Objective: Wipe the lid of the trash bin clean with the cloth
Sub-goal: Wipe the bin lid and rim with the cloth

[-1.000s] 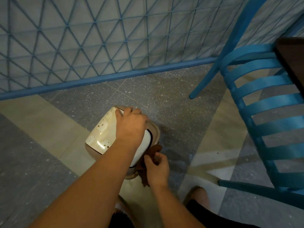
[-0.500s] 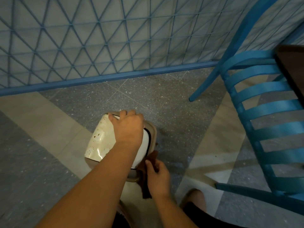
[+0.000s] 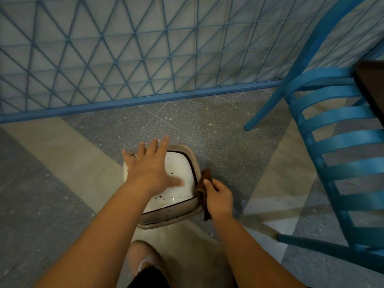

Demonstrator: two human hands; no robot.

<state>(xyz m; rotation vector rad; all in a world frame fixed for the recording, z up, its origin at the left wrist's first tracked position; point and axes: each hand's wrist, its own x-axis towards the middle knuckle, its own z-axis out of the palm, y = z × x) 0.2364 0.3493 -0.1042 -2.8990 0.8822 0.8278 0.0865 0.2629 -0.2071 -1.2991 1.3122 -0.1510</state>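
Left hand (image 3: 151, 171) flat, fingers spread and straight, over the left/far part of the lid (image 3: 178, 179); actual contact can't be confirmed from this angle. Right hand (image 3: 219, 197) curled around a brown cloth (image 3: 204, 183), pinching it just beside the bin's right edge. Cloth hangs down along the outside of the rim, its upper end poking up above the thumb. Hands apart, lid between them.

Trash bin (image 3: 170, 217) sits on the floor, beige body, white lid inset with a dark seam around it. Dark specks on the lid's near edge and a few near the middle.

Blue slatted chair (image 3: 336, 146) to the right, one leg down on the floor beyond the bin. Blue lattice fence (image 3: 124, 48) across the far side. Dark table edge (image 3: 372, 84) at far right.
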